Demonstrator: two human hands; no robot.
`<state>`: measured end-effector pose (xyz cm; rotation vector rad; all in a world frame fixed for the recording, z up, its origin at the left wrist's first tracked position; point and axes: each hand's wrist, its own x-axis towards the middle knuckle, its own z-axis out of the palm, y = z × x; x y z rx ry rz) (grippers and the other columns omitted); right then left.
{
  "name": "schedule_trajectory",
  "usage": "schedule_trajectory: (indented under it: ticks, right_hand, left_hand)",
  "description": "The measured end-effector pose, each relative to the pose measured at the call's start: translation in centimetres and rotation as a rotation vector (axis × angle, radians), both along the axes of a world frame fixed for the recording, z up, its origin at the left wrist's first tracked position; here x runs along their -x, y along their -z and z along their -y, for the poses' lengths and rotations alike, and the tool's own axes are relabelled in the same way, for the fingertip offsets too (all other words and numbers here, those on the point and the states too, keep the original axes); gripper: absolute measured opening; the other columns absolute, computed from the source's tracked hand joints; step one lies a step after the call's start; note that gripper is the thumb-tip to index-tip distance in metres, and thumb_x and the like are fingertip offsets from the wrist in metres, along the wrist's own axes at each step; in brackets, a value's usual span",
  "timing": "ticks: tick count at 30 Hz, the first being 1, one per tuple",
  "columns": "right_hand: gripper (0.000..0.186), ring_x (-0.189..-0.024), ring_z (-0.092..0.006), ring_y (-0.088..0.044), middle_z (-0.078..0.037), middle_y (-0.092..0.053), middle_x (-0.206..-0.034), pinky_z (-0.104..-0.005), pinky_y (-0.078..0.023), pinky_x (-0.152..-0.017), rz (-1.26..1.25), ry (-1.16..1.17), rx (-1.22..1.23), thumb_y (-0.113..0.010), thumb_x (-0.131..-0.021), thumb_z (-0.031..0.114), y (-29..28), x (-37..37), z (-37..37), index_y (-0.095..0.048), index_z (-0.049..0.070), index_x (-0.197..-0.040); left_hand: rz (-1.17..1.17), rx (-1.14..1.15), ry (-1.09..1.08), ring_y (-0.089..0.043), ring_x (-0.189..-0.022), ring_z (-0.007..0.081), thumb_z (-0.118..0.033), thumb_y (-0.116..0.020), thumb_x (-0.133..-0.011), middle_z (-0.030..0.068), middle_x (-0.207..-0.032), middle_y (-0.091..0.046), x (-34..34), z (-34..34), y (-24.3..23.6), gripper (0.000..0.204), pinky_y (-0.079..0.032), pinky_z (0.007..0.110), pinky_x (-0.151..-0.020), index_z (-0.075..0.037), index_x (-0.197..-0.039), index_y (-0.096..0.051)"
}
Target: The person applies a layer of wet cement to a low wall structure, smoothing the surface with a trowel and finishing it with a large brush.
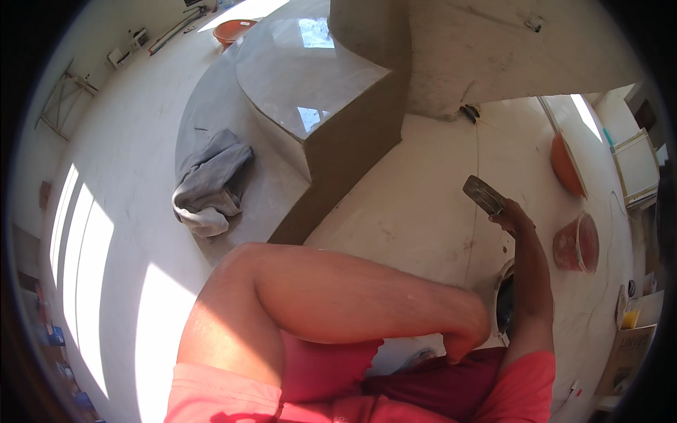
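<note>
My right hand [516,217] is raised over the pale floor, its fingers closed on the near end of a trowel [483,194] with a flat, dark grey, round-ended blade. The blade points away to the left and touches nothing that I can make out. My left forearm lies bent across the front of my body. At its end my left hand [467,340] droops at the wrist above dark red cloth, its fingers mostly hidden. Past my left elbow, a crumpled grey cloth [215,180] rests on the lowest of the smooth grey curved steps [271,151].
Partly hidden behind my right forearm stands a bucket [502,299] with a dark inside. Farther right are a red bucket [577,243] and an orange basin [566,166]. Another orange basin [233,32] sits beyond the steps. A cardboard box [626,356] stands at lower right.
</note>
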<state>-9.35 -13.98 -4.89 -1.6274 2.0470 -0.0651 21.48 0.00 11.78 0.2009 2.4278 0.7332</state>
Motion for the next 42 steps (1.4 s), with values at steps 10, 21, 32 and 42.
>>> schedule_trajectory:
  ticks: [10,21,32,42]
  right_hand:
    - [0.044,-0.062,-0.0209,-0.069,-0.011,-0.07,-0.077,-0.0386,-0.057,-0.06,-0.106,-0.002,-0.122,-0.086,-0.077,0.023,0.2,-0.8,0.7,-0.066,0.001,-0.109]
    - [0.043,-0.063,-0.0182,-0.069,-0.01,-0.072,-0.081,-0.0379,-0.057,-0.06,-0.187,0.011,-0.154,-0.085,-0.078,0.026,-0.2,-0.9,-0.5,-0.064,0.001,-0.106]
    - [0.045,-0.068,-0.0201,-0.074,-0.01,-0.073,-0.083,-0.0354,-0.059,-0.061,-0.268,-0.022,-0.127,-0.084,-0.08,0.026,1.4,1.6,-0.2,-0.062,0.0,-0.111]
    - [0.055,-0.098,-0.03,-0.074,-0.013,-0.076,-0.106,-0.0449,-0.058,-0.085,-0.279,0.034,-0.166,-0.086,-0.072,0.033,0.8,1.0,0.3,-0.07,0.005,-0.116]
  left_hand:
    - [0.083,-0.044,-0.041,-0.07,-0.106,0.0363,-0.035,-0.072,-0.087,0.0189,-0.113,-0.074,0.2,0.6,0.1,0.043,-0.056,0.048,-0.089,0.001,-0.111,-0.076]
    - [0.011,-0.056,-0.015,-0.07,-0.104,0.0395,-0.035,-0.072,-0.088,0.023,-0.105,-0.075,0.3,0.8,0.9,0.044,-0.055,0.048,-0.092,0.006,-0.104,-0.076]
    - [0.079,-0.047,-0.061,-0.07,-0.108,0.0392,-0.035,-0.071,-0.09,0.0237,-0.109,-0.074,0.2,0.6,0.0,0.045,-0.055,0.047,-0.094,0.006,-0.108,-0.075]
    - [0.082,-0.042,-0.05,-0.069,-0.111,0.0366,-0.042,-0.077,-0.083,0.0193,-0.117,-0.074,0.9,0.6,0.7,0.052,-0.053,0.046,-0.096,0.001,-0.113,-0.076]
